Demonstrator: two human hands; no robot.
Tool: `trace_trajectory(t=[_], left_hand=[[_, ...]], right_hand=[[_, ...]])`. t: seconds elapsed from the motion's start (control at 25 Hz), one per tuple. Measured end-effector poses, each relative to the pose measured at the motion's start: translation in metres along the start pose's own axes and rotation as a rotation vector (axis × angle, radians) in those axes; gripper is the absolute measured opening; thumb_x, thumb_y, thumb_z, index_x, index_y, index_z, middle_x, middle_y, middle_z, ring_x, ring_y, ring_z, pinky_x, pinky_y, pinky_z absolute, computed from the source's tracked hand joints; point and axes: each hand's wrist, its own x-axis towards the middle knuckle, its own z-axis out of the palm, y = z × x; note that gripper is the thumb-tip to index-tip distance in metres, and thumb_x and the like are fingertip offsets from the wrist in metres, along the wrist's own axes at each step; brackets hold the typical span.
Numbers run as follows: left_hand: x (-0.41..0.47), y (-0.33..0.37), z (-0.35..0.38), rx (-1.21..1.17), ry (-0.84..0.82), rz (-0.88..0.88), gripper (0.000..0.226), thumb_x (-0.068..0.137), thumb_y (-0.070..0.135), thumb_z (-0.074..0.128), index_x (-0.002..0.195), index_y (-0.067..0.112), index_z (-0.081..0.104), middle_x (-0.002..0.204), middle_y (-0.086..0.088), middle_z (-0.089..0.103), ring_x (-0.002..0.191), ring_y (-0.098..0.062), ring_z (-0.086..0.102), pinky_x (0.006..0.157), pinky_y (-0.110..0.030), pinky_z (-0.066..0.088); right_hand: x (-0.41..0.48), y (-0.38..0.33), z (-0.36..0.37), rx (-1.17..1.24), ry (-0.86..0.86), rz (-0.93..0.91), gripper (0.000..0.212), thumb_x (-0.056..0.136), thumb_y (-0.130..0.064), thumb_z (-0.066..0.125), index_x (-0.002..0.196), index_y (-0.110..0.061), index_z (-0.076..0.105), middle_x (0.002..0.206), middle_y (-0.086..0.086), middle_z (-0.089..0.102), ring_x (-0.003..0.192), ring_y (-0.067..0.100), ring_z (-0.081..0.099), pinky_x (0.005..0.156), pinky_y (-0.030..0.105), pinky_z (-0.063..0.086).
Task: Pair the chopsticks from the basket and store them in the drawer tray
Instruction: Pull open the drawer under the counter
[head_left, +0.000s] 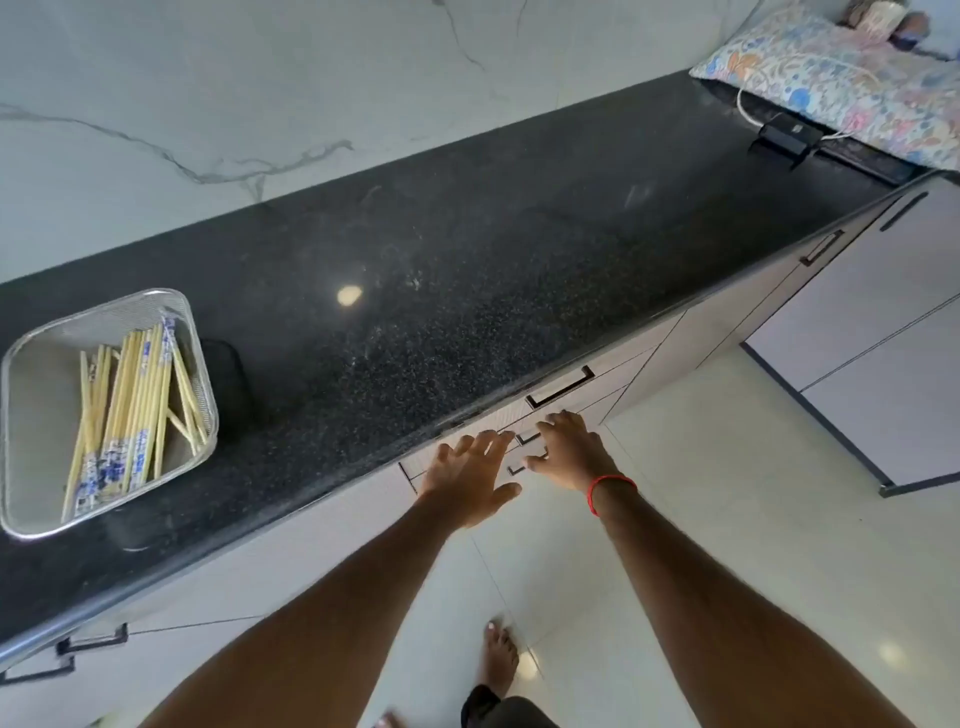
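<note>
1. Plainly, the chopsticks (130, 405) lie in a loose heap inside the basket (31, 358) at the left end of the counter (467, 270), none paired yet. Their long axes run roughly near to far, patterned ends mostly toward the near rim.
2. Neither hand is at the basket. Both reach toward the drawers (566, 400) under the counter's near edge, well apart from the basket and to its right.
3. From the hands, the chopsticks lie up and to the left, across bare counter. The left hand (470, 475) is the nearer one to them.
4. The left hand is empty, fingers spread, palm down just below the counter edge, beside the small drawer handles (530, 439).
5. The right hand (569, 449), with a red thread (610, 491) at the wrist, is also empty and loosely spread, fingertips at those handles; whether it touches one I cannot tell.
6. Both arms are stretched out straight. The drawer looks shut, so opening it is likely the step in hand.
7. No tray is in view.
</note>
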Motion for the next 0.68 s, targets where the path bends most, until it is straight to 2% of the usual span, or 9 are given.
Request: trace_trajectory(t=[0.12,0.24,0.36,0.44,0.56,0.68], left_hand=[[0.015,0.005,0.012,-0.031,0.020,-0.058,0.076,0.094,0.056,0.052,0.156,0.024,0.020,0.166,-0.004,0.019,0.144,-0.030,0.036,0.111,-0.051,0.039],[0.025,0.007,0.018,-0.026,0.046,-0.055,0.074,0.093,0.054,0.054,0.154,0.024,0.024,0.166,-0.003,0.019,0.148,-0.029,0.029,0.115,-0.050,0.035],[0.031,0.003,0.019,-0.029,0.060,-0.055,0.074,0.093,0.053,0.055,0.154,0.023,0.024,0.167,-0.004,0.019,0.148,-0.029,0.030,0.118,-0.048,0.033],[0.031,0.001,0.019,-0.032,0.052,-0.054,0.074,0.094,0.052,0.055,0.155,0.023,0.024,0.168,-0.003,0.017,0.148,-0.028,0.031,0.119,-0.047,0.032],[0.030,-0.001,0.022,-0.037,0.082,-0.023,0.073,0.095,0.050,0.054,0.155,0.022,0.024,0.169,-0.002,0.014,0.149,-0.026,0.028,0.120,-0.045,0.029],[0.021,-0.006,0.027,-0.017,0.121,0.002,0.074,0.097,0.050,0.052,0.157,0.023,0.019,0.170,0.000,0.010,0.153,-0.024,0.022,0.123,-0.042,0.020]], right_hand=[[0.027,0.012,0.004,0.020,0.019,0.045,0.066,0.091,-0.046,0.059,0.143,-0.011,0.041,0.153,0.011,0.036,0.144,0.028,0.028,0.107,0.050,0.039],[0.057,0.011,0.006,0.044,0.013,0.053,0.069,0.090,-0.045,0.061,0.144,-0.008,0.038,0.155,0.012,0.032,0.147,0.029,0.023,0.110,0.055,0.036],[0.082,0.012,0.013,0.071,-0.029,0.080,0.075,0.087,-0.048,0.063,0.144,-0.006,0.037,0.156,0.011,0.033,0.149,0.029,0.018,0.112,0.057,0.034],[0.086,0.015,0.019,0.072,-0.034,0.097,0.078,0.085,-0.048,0.066,0.142,-0.006,0.038,0.154,0.012,0.036,0.147,0.029,0.024,0.112,0.054,0.035],[0.085,0.023,0.028,-0.003,0.067,0.063,0.070,0.078,-0.044,0.074,0.131,-0.010,0.045,0.137,0.011,0.049,0.131,0.028,0.044,0.102,0.052,0.045],[0.081,0.023,0.032,-0.025,0.100,0.077,0.070,0.077,-0.044,0.075,0.130,-0.009,0.046,0.133,0.012,0.053,0.127,0.028,0.046,0.097,0.046,0.049]])
